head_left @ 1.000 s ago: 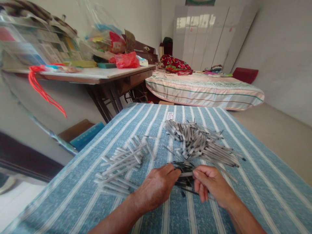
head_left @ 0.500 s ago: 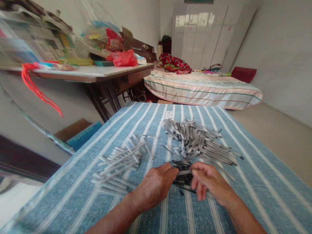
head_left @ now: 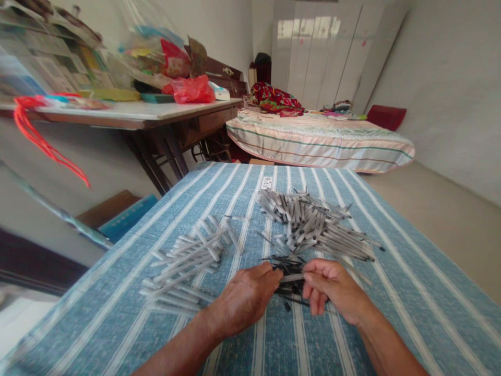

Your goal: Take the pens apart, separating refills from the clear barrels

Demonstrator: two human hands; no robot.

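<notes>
Matt cloth table cover (head_left: 422, 292), smooth plastic-looking tubes (head_left: 191, 261), glossy wardrobe doors (head_left: 324, 62), crinkled plastic bag (head_left: 193, 90)

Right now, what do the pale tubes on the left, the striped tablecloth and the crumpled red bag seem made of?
Pale tubes: probably plastic, looking smooth and frosted. Striped tablecloth: likely matte woven fabric, given its flecked blue texture. Red bag: probably thin plastic film, glossy and crinkled.

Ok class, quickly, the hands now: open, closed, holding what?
Left hand: closed on one end of a pale tube.
Right hand: closed on the tube's other end.
</notes>
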